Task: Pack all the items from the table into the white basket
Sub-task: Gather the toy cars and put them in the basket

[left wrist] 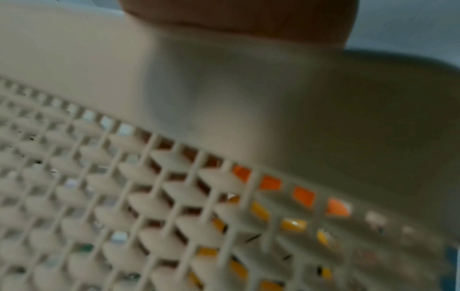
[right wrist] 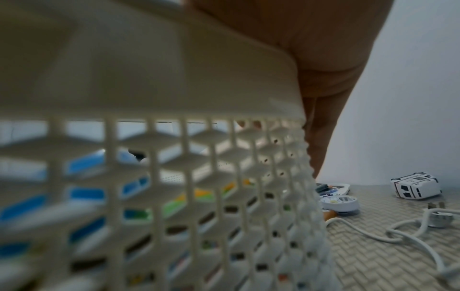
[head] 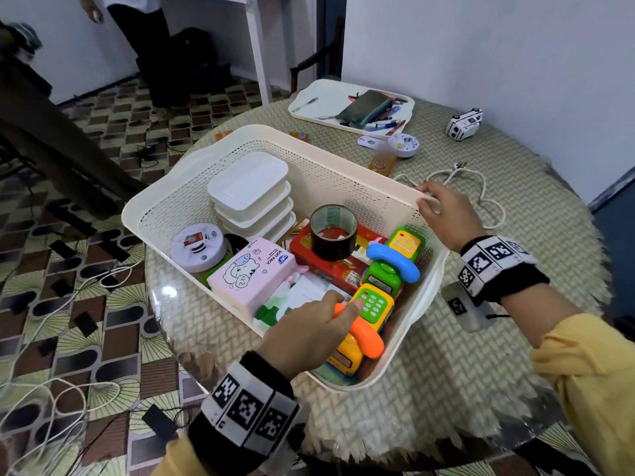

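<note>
The white mesh basket (head: pixel 343 161) stands on the woven-top round table. In it lie stacked white containers (head: pixel 249 187), a smoke detector (head: pixel 198 247), a pink tissue pack (head: pixel 254 273), a red box (head: pixel 330 269) under a tape roll (head: pixel 333 231), and two toy phones (head: pixel 395 259). My left hand (head: pixel 319 317) grips the near rim, thumb by the orange-handset phone (head: pixel 364 321). My right hand (head: pixel 436 204) grips the right rim. Each wrist view shows the mesh wall (left wrist: pixel 224 88) (right wrist: pixel 149 78) close up, with a palm (left wrist: pixel 236 15) (right wrist: pixel 311 49) over the rim.
On the table beyond the basket lie a white cable with plug (head: pixel 481 187), a toy ambulance (head: pixel 464 123), a round white device (head: pixel 403 145), an orange packet (head: pixel 382 163) and a tray (head: pixel 330 91) of pens. A person (head: pixel 137 22) stands back left. Cables litter the floor.
</note>
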Motion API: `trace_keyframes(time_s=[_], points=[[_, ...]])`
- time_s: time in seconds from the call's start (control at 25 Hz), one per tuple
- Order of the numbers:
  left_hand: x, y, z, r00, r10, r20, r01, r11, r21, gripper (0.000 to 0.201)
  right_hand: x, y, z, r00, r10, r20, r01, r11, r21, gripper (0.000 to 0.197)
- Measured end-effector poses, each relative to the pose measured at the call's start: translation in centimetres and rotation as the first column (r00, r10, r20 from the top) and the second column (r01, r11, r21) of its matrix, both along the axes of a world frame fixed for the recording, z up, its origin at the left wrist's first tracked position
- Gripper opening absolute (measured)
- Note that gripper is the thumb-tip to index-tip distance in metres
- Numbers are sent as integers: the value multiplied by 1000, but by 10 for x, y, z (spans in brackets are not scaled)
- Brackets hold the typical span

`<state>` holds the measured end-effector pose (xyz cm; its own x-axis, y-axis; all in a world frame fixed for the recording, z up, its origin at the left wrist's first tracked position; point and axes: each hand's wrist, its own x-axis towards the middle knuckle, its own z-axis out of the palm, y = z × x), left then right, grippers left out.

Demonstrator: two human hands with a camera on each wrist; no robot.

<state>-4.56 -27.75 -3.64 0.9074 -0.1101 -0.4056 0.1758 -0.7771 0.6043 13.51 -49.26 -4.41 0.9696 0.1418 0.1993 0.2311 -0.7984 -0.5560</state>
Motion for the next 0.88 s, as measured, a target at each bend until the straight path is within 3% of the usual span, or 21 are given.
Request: trace_keyframes(time_s=[0.12,0.36,0.56,0.68,0.76,0.88], points=[[-1,0,2,997,72,12,-71,996,-51,45,0,0,1,1000,-1,4,1,1000,1,21],[-2,4,7,999,40,-37,-43,996,-73,70,-1,0,1,1000,-9,14,8,1000,3,22],[-3,4,8,999,35,-19,-37,995,-92,65,-1,1,-1,999,-41,9,41,999,3,22],[-1,9,13,978,202,60,-179,947,-268,46,-8,2,5,988,-72,140,60,994,87,28],[1,16,23,952,284,115,-233,914,-333,34,-19,4,7,965,-7,261,-16,996,83,32],[4,26,35,942,276,193,-208,927,-311,28,-40,12,8,944,98,314,-129,988,80,27]])
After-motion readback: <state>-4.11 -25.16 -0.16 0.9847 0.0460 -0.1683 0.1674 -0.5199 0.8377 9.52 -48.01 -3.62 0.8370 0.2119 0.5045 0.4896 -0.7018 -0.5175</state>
